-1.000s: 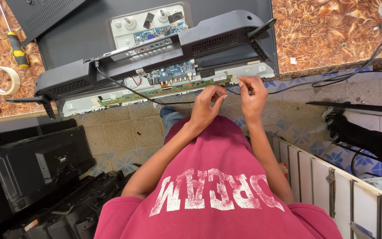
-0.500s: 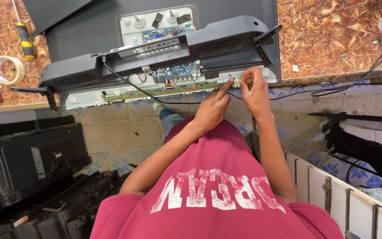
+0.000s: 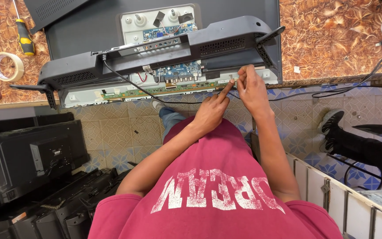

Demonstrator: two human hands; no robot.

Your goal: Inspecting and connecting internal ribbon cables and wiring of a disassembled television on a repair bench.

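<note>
- Looking down past our red shirt (image 3: 217,186), we see both our hands at the near edge of an opened flat-screen television (image 3: 155,53) lying face down on a brown patterned table (image 3: 337,40).
- Our left hand (image 3: 211,113) is mostly curled, with the index finger stretched out and its tip touching the long green strip board (image 3: 155,90) along the set's lower edge.
- Our right hand (image 3: 253,88) is just beside it, fingertips pinched together at the same edge; we cannot tell what, if anything, sits between them.
- The loosened black back cover (image 3: 164,53) lies across the set, with a blue circuit board (image 3: 180,71) showing beneath it and a black cable (image 3: 124,79) trailing over the boards.
- A yellow-handled screwdriver (image 3: 23,35) and a roll of tape (image 3: 6,66) rest on the table at far left.
- Other dark television sets (image 3: 27,159) stand on the floor to our left.
- Another person's dark shoe (image 3: 330,121) rests on the tiled floor to our right.
</note>
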